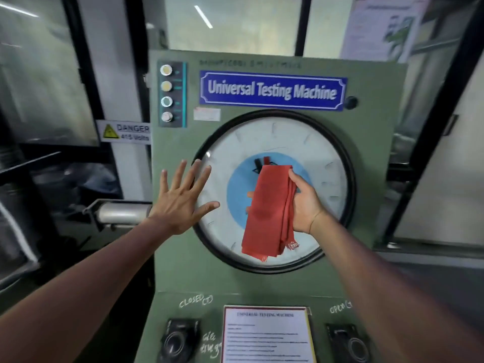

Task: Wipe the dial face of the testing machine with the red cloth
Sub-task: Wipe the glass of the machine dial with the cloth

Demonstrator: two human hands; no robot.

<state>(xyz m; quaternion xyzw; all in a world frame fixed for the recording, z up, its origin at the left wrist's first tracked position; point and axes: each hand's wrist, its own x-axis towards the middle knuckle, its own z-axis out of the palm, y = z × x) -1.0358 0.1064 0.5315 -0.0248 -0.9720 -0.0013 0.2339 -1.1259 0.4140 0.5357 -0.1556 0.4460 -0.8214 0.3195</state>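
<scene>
- Nearest the camera, on the sloped green console, a white printed instruction sheet with a red and yellow border [265,336] is seen between two black control knobs, one at the left [176,341] and one at the right [349,343]; "CLOSED" is chalked above the left knob.
- Two bare forearms are extended from the lower corners towards the upright panel.
- The left hand [178,203] is held flat and empty, palm forward, with all five fingers [195,176] spread wide apart; its fingertips lie over the black rim at the dial's left edge, though contact with the rim cannot be confirmed.
- The folded red cloth [264,213] is gripped by the right hand [305,203]: the thumb is pressed on the cloth's near side, while the other fingers are wrapped behind it, only their tips being visible at the cloth's left edge.
- The cloth is held in front of the centre of the round white dial face with a light blue middle disc [301,158], hanging down towards the lower rim; whether it is touching the glass cannot be told.
- The dial is set in the green metal testing machine [366,179].
- Above the dial, a blue nameplate reading "Universal Testing Machine" [272,90] is fixed, with a column of four round indicator lamps [166,93] at its left.
- Further left, a white "DANGER 415 Volts" sign [125,132] is seen.
</scene>
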